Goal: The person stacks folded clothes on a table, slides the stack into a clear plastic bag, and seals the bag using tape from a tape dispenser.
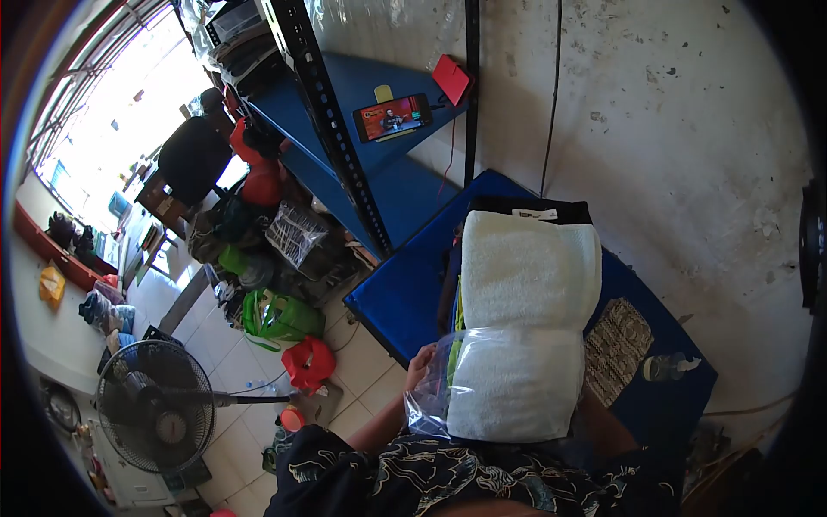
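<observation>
A thick folded white towel (525, 276) lies in front of me on top of a stack of folded cloth. Under its far end a black garment (568, 210) with a white label sticks out, and a yellow-green edge shows along the left side. Clear plastic bag (435, 388) covers the near half of the towel and hangs loose at its left. My left hand (419, 365) is closed at the bag's left edge, fingers curled on the film. My right forearm reaches up to the towel's near right side; the hand itself is hidden behind the stack.
The stack rests on a blue tabletop (392, 297). A patterned cloth (618, 351) and small clear bottle (663, 368) lie at right. A phone (392, 118) plays video on a blue shelf (340, 77). A fan (155, 405) and bags (280, 317) stand left.
</observation>
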The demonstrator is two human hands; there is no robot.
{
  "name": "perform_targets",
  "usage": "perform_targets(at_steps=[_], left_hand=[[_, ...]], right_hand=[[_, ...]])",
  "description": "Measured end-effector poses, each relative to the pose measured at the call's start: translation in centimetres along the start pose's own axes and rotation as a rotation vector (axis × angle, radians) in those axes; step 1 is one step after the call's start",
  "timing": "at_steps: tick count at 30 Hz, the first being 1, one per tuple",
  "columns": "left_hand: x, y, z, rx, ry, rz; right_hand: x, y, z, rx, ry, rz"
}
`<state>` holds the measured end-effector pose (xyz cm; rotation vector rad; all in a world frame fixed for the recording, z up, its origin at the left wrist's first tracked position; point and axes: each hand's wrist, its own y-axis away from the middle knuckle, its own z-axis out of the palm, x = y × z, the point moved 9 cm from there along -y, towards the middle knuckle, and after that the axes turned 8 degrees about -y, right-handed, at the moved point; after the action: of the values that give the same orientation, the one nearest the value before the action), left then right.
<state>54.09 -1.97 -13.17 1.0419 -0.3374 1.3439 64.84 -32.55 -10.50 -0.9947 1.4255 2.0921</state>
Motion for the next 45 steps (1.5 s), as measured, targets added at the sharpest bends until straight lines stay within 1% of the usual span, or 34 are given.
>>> perform_targets(at_steps=[2,3,5,6,8,9,10,11,12,13,15,16,17,18,19,20,21,22,23,24,26,27,28,30,32,34,35,38,40,41,43,44,45], left_hand=[[4.6,2.6,3.5,0.059,-0.146,0.27],[4.4,2.2,3.5,0.064,-0.147,0.271],[6.3,2.2,3.6,0.073,-0.268,0.595],[5.0,1.1,2.4,0.078,-0.271,0.595],[-2.2,-3.1,-1.6,0.148,-0.052,0.086],[2.7,0.1,2.7,0.343,0.328,0.111],[1.1,-1.4,1.0,0.346,0.332,0.116],[-1.4,-3.8,-1.1,0.255,0.294,0.103],[-2.5,-5.6,-2.0,0.16,0.253,0.093],[-2.3,-6.1,-1.9,0.163,0.251,0.099],[1.7,-6.5,-1.4,0.255,-0.303,0.419],[0.4,-8.5,-3.2,0.328,-0.246,0.267],[-5.5,-8.3,-7.9,0.324,-0.246,0.271],[-7.0,-9.2,-10.2,0.342,-0.679,0.496],[-4.2,-15.6,-7.8,0.346,-1.111,0.716],[-4.8,-7.1,-7.7,0.339,-1.105,0.716],[2.3,-8.4,-2.5,0.305,-0.829,0.394],[6.8,-5.9,2.1,0.267,-0.549,0.078],[8.7,-3.9,4.8,0.235,-0.464,-0.018],[8.8,-4.2,4.5,0.236,-0.468,-0.012],[4.4,-5.2,2.2,0.247,-0.246,-0.238],[0.7,-8.1,-1.0,0.19,-0.301,-0.2],[1.1,-8.2,-0.6,0.185,-0.306,-0.2],[1.1,-7.2,1.7,0.137,-0.251,-0.36],[2.8,-6.3,3.7,0.142,-0.268,-0.34],[3.9,-4.9,4.7,0.214,-0.214,-0.445],[3.9,-5.1,4.7,0.205,-0.217,-0.444],[3.0,-7.2,4.2,0.075,-0.229,-0.302],[0.9,-9.7,2.5,-0.015,-0.238,-0.206],[0.6,-11.8,1.2,-0.193,-0.557,0.646],[2.0,-12.2,3.9,-0.247,-0.52,0.63],[4.0,-13.8,6.7,-0.29,-0.487,0.611],[5.9,-14.2,7.9,-0.33,-0.456,0.594]], right_hand=[[-0.8,-0.3,0.2,0.001,0.012,-0.027],[-1.1,-0.4,0.4,0.0,0.017,-0.036],[-1.4,-1.0,0.8,-0.001,0.023,-0.054],[-1.6,-1.4,0.9,-0.002,0.027,-0.062],[-2.3,-2.5,1.2,-0.003,0.036,-0.087],[-2.8,-3.2,1.4,-0.003,0.043,-0.101],[-3.2,-3.5,1.5,-0.005,0.052,-0.112],[-3.7,-4.1,1.7,-0.008,0.06,-0.124],[-4.3,-4.7,2.1,-0.011,0.066,-0.14],[-4.6,-5.1,2.5,-0.013,0.07,-0.153],[-5.1,-5.8,3.1,-0.011,0.073,-0.178],[-5.5,-6.0,3.3,-0.007,0.076,-0.191],[-5.9,-5.9,3.3,-0.002,0.08,-0.207],[-6.5,-5.8,3.3,0.006,0.085,-0.223],[-7.1,-5.5,3.2,0.016,0.091,-0.236],[-7.6,-5.5,3.2,0.028,0.098,-0.248],[-8.2,-5.5,3.2,0.038,0.104,-0.26],[-8.7,-5.4,3.3,0.044,0.11,-0.27],[-9.4,-5.4,3.6,0.047,0.114,-0.283],[-10.2,-5.5,4.0,0.047,0.114,-0.299],[-11.9,-5.6,4.8,0.052,0.116,-0.338],[-12.6,-5.5,5.2,0.059,0.116,-0.357],[-13.1,-5.4,5.4,0.067,0.116,-0.372],[-13.8,-4.8,5.4,0.09,0.12,-0.394],[-14.3,-4.1,5.3,0.114,0.124,-0.412],[-15.3,-3.5,5.4,0.136,0.13,-0.443],[-15.9,-3.2,5.4,0.146,0.134,-0.46],[-17.2,-2.1,5.2,0.178,0.147,-0.504],[-18.2,-1.3,5.1,0.202,0.154,-0.537],[-18.7,-0.7,4.9,0.215,0.158,-0.555],[-19.6,0.2,4.8,0.238,0.17,-0.584],[-19.9,0.7,4.7,0.248,0.176,-0.595],[-20.3,1.1,4.8,0.254,0.181,-0.607]])
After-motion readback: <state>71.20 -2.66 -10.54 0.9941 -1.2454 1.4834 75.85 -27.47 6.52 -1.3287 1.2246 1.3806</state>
